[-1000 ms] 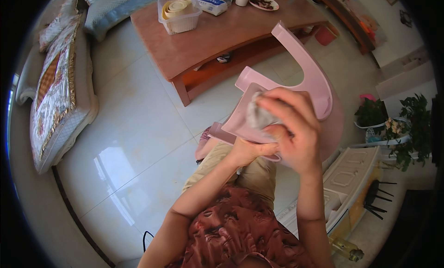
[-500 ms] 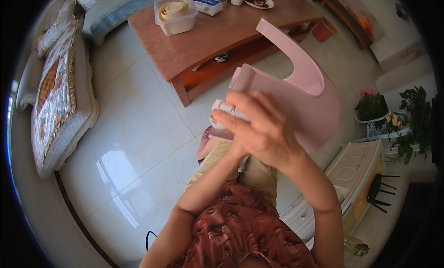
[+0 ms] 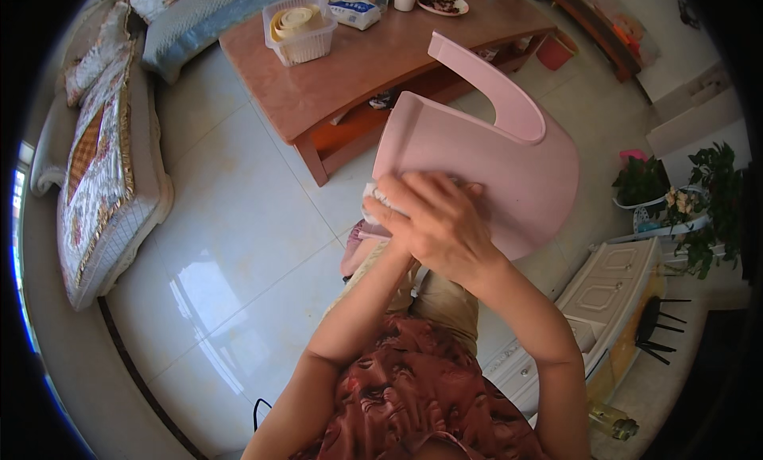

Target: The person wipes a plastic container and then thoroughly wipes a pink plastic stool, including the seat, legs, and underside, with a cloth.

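A large pink plastic piece [image 3: 509, 182], a broad curved panel with a hooked arm at its far side, is tilted up in front of me. My right hand [image 3: 443, 226] lies over the panel's near left part, its fingers bent over a crumpled white wipe [image 3: 370, 202]. Only a bit of the wipe shows at the panel's left edge. My left hand [image 3: 401, 256] is crossed beneath the right one, by the panel. Its fingers are mostly hidden, so I cannot see its grip.
Ahead stands a brown wooden table [image 3: 278, 102] bearing a clear plastic basket [image 3: 306, 51], a white packet [image 3: 354, 14] and a plate [image 3: 443, 3]. A sofa [image 3: 115, 190] is at left. White cabinet [image 3: 608, 281], potted plants [image 3: 699, 194] and black stool [image 3: 656, 329] are at right.
My right hand has come down flatter onto the pink panel and shifted slightly left with the wipe. The pink piece has tilted and moved a little left and away from me.
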`<state>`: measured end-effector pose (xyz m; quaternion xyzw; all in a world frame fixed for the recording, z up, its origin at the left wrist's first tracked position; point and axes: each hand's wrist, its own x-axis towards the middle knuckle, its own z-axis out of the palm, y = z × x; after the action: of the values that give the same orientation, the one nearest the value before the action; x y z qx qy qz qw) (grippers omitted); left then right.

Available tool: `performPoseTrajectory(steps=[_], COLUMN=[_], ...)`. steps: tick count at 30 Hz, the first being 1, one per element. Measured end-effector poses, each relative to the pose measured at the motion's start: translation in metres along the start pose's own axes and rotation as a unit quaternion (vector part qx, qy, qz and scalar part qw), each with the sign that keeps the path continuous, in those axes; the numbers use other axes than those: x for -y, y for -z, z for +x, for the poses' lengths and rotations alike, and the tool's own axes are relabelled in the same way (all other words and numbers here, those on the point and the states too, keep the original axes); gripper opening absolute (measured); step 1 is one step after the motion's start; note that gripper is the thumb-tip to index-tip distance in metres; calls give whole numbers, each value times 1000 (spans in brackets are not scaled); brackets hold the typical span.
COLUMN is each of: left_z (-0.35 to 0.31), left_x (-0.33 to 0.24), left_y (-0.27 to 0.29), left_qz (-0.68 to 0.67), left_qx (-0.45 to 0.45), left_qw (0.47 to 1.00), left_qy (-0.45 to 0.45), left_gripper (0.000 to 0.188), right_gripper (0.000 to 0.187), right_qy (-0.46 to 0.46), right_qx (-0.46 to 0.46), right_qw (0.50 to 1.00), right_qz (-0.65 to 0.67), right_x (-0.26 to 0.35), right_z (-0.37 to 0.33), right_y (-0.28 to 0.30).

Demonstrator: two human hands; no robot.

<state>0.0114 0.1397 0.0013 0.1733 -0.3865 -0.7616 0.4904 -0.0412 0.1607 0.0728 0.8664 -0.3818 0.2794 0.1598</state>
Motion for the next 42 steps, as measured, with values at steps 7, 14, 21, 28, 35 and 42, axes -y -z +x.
performPoseTrajectory(steps=[7, 14, 21, 28, 35, 42], left_z=[-7, -6, 28, 30, 28, 41], left_x=[-1, -51, -124, -130, -119, -118], left_y=[-7, 45, 6, 18, 11, 11], left_qz=[32, 102, 367, 382, 281, 224], left_qx=[9, 12, 42, 99, 68, 27], left_qw=[999, 992, 929, 917, 955, 973], left_qy=[19, -78, 26, 50, 71, 46], left_gripper=[64, 90, 57, 51, 45, 41], right_gripper=[33, 34, 27, 25, 23, 27], right_qy=[-259, -291, -244, -307, -376, -222], right_qx=[-159, -142, -143, -62, -120, -215], right_qw=[944, 921, 947, 946, 919, 945], right_qz=[126, 216, 155, 89, 23, 108], right_x=[-43, -39, -34, -34, -23, -34], right_z=[7, -2, 1, -43, -42, 7], right_y=[46, 49, 47, 97, 82, 29])
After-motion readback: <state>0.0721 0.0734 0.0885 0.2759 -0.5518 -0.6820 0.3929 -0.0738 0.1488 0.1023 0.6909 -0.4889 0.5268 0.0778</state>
